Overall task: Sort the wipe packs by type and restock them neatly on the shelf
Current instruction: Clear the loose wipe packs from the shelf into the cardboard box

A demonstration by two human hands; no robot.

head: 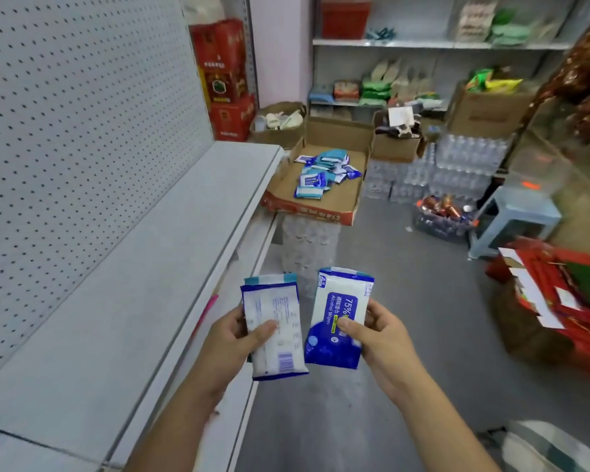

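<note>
My left hand (234, 338) grips a white wipe pack (275, 327) with its printed back and barcode facing me. My right hand (378, 338) holds a blue-and-white alcohol wipes pack (338, 315), label side up, thumb on its front. Both packs are upright, side by side, just right of the grey shelf board (116, 284), which is bare. Farther away, a flat cardboard tray (321, 209) holds several more blue and teal wipe packs (324, 168) in a loose pile.
A perforated grey back panel (65, 114) rises behind the shelf. The tray rests on wrapped water bottles (309, 247). More bottle packs (457, 165), cardboard boxes, a light blue stool (518, 219) and red boxes (566, 301) crowd the grey floor to the right.
</note>
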